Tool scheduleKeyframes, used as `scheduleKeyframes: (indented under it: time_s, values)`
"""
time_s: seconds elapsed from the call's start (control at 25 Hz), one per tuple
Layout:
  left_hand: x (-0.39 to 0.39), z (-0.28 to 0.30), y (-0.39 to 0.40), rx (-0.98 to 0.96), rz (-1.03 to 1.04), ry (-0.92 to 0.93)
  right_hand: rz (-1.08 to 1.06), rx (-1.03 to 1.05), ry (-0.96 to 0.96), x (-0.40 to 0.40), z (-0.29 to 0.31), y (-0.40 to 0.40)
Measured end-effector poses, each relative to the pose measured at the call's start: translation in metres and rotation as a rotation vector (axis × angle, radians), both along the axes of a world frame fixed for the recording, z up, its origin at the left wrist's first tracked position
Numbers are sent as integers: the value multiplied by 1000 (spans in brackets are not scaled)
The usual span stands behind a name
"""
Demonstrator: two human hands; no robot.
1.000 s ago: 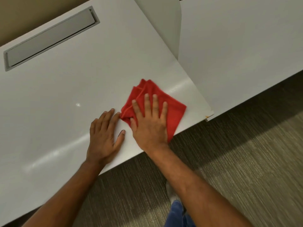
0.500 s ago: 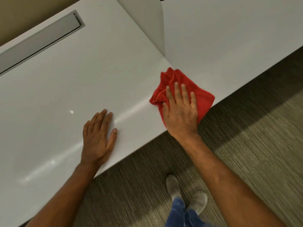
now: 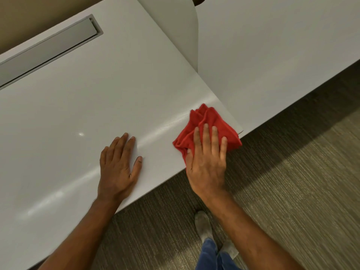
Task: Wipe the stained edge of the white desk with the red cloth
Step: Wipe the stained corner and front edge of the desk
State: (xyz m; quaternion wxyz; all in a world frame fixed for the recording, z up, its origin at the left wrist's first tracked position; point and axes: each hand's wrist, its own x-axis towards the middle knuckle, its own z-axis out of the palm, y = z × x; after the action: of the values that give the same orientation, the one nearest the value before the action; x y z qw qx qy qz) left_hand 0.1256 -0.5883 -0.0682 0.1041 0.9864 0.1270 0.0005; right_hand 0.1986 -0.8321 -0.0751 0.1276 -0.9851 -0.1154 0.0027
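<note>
No legible text or labels.

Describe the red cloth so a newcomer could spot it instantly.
Find the white desk and follow its front edge to the right corner. The red cloth lies bunched there under the flat right hand. It is the only red thing in view.

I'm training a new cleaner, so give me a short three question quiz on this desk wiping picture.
1. True or false: the red cloth lies at the desk's front right corner.
2. Which hand presses on the cloth: A) left hand, B) right hand, C) both?
3. Fill in: the left hand rests flat on the ____.

Key: 1 true; 2 B; 3 desk.
</note>
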Motion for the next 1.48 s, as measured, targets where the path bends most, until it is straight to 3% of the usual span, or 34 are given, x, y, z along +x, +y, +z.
scheduleKeyframes:
  time_s: [0.24,0.48,0.76,1.0,1.2,1.48]
  values:
    - [1,1,-1,5,-8,14,221,-88,-44,76,6,24]
    - [1,1,-1,-3,-3,5,112,-80,-5,126,9,-9]
    - [1,-2,0,18,2,6,-51,-84,-38,65,1,-13]
    - [2,1,-1,3,8,38,230,17,-29,23,-2,62]
    - [1,4,-1,-36,-4,34,410,165,-100,-22,-12,46]
    - [10,14,-16,30,64,23,208,258,-189,0,-25,5]
